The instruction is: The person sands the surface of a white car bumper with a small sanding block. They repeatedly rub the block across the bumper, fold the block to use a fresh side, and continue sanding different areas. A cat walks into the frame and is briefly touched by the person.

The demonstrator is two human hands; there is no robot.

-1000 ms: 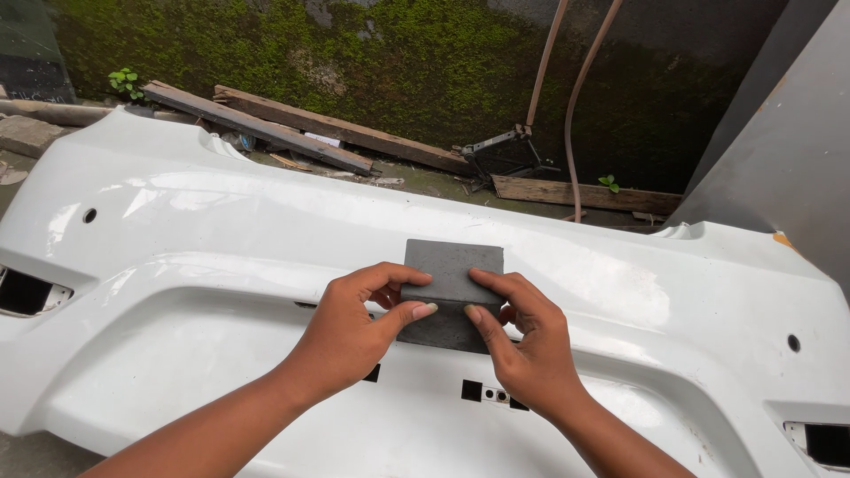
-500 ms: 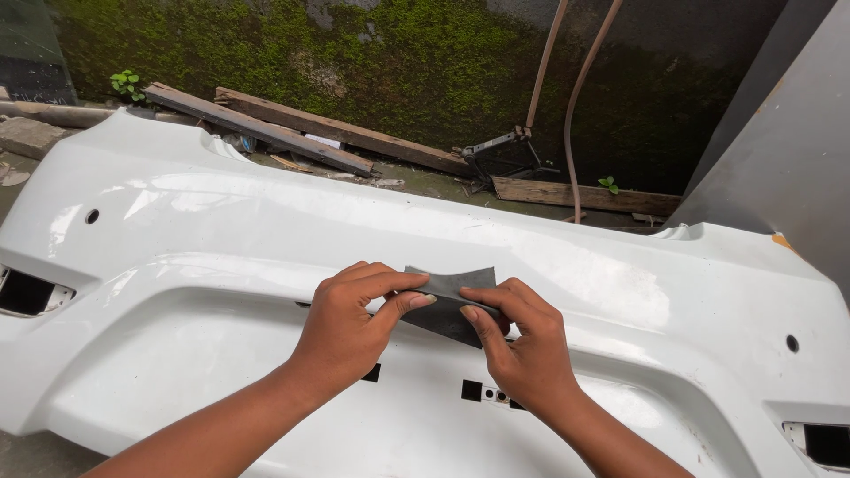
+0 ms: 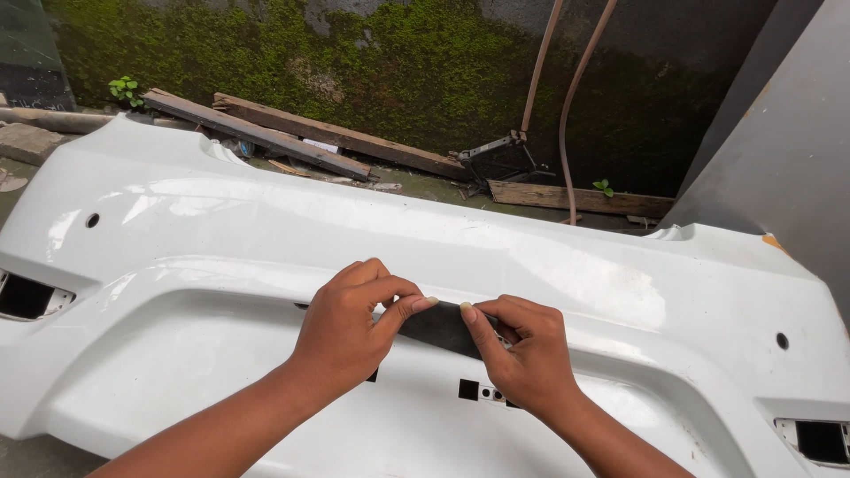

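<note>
Planks (image 3: 292,133) behind bumper (image 3: 221,230)

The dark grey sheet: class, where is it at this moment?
In the head view, the dark grey sheet sits low and centre, pinched between the left hand and right hand, over the white bumper.

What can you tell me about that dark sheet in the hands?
The sheet is dark grey, thin and bendy, maybe sandpaper. It looks folded over, so only a narrow strip shows. The left hand and right hand pinch it between thumbs and fingers, just above the white bumper.
</note>
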